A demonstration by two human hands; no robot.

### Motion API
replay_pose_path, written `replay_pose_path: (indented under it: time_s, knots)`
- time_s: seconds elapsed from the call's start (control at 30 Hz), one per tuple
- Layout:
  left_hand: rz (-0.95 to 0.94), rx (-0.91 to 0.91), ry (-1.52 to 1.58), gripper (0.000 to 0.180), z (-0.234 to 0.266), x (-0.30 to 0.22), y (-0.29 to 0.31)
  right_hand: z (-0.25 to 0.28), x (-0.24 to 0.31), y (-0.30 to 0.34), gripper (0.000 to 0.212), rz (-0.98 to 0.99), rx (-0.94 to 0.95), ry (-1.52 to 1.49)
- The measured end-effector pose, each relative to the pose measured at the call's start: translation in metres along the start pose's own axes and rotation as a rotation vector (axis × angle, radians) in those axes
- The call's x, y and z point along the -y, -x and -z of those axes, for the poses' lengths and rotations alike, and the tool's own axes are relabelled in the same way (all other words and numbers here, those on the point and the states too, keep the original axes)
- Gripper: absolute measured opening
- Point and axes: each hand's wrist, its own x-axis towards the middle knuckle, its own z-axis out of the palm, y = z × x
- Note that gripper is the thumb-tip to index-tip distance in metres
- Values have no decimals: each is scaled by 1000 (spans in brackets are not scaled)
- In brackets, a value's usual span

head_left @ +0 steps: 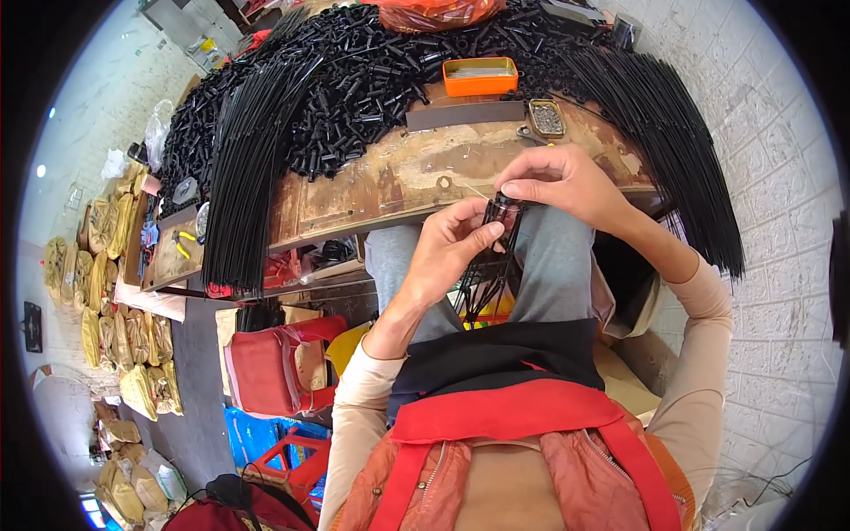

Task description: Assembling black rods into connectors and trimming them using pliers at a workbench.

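My left hand (449, 245) is closed around a black plastic hub (505, 209) with several thin black rods (482, 288) hanging from it, like an umbrella frame. The rods hang down between my knees. At the hub's top, my right hand (567, 188) has its thumb and forefinger pinched together; what they hold is too small to make out. A thin pale wire (477, 191) sticks out to the left beside those fingertips.
The wooden bench (354, 199) ahead carries a heap of black plastic tubes (354, 97), an orange tin (481, 78), a dark flat bar (466, 116) and a small dish of metal bits (546, 118). Black rod bundles (252, 168) overhang its edge at both sides. Yellow-handled pliers (182, 245) lie left.
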Motion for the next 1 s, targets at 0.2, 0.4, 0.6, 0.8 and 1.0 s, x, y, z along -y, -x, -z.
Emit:
replay_pose_path:
  time_s: [0.2,0.4,0.6,0.8,1.0]
  knots:
    - [-14,-70,-41,16,-8,-2,4,-4,4,4,17,6,0,-1]
    - [-108,-142,-108,13,-19,1,10,-7,10,11,16,46,-5,156]
    - [-105,-176,51,11,-37,2,8,-5,-15,30,26,353,-109,62]
    - [-46,-85,72,13,-29,5,9,6,-13,31,28,338,-64,4]
    - [60,15,263,14,-27,13,6,5,-27,30,30,356,1,-139]
